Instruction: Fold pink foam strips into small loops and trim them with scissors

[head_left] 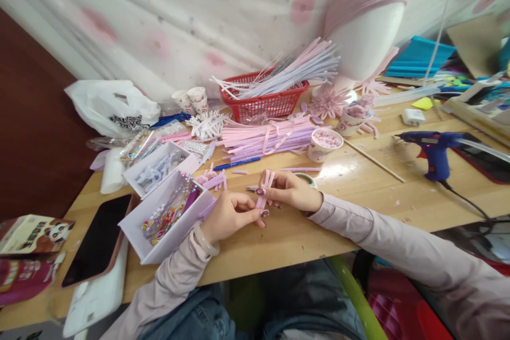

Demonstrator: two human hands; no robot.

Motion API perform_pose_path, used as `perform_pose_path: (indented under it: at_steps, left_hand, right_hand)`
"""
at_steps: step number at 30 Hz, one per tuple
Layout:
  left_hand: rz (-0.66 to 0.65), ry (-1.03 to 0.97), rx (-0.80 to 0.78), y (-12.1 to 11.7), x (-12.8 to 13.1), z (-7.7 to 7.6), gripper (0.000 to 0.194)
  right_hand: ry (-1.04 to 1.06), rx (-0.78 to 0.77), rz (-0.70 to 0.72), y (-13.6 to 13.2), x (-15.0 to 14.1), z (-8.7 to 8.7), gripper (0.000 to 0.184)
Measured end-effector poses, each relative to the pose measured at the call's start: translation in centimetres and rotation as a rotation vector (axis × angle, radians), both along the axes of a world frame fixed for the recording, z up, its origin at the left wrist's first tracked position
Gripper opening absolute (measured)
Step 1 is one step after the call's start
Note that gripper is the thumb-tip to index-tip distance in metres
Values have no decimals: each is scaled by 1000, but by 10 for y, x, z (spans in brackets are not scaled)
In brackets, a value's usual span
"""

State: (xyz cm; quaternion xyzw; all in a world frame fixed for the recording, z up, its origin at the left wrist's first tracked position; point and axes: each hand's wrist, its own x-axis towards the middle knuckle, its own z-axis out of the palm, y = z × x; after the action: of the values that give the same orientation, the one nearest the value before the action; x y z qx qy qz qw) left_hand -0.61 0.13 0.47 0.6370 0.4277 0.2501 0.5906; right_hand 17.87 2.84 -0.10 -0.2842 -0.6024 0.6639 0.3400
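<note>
Between my two hands, above the table's front part, is a small bunch of short pink pipe cleaner pieces (262, 201). My left hand (233, 213) pinches its lower end between thumb and forefinger. Higher up, my right hand (292, 189) grips the same pieces with thumb and fingers. Scissors (306, 178) lie behind my right hand, partly hidden by it. Short cut pipe cleaner pieces (215, 180) are scattered just beyond my left hand, near a blue pen (236, 163).
White boxes of beads and trinkets (167, 223) stand left. Behind lie pipe cleaner bundles (266, 138), a red basket (265, 103) and a paper cup of pink pieces (324, 144). A blue glue gun (432, 149) with a cord stands right, near a wooden stick (374, 160).
</note>
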Motion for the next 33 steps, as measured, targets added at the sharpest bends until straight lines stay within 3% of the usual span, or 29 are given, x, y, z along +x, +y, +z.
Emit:
perform_pose_path:
  at_steps: [5,10,22,25,29,33]
  left_hand:
    - [-106,-157,-189,3,-1,3,30]
    - [-109,-240,-361,4,-3,5,35]
    - [-27,-223,-402,7,4,-3,30]
    - [92,-317,-367,7,5,-1,30]
    - [276,-486,-380,6,8,2,31]
    - [303,-554,-357,4,13,1,33]
  right_hand:
    - [0,15,51,0,1,-1,31]
    - [-22,49,95,-2,0,0,36]
    - [-55,163,38,-4,-5,-2,33]
    - [-126,323,-61,-6,-5,-1,36]
    - [-345,660,-223,-8,-6,-6,69]
    - [-420,821,-291,-9,-6,-10,59]
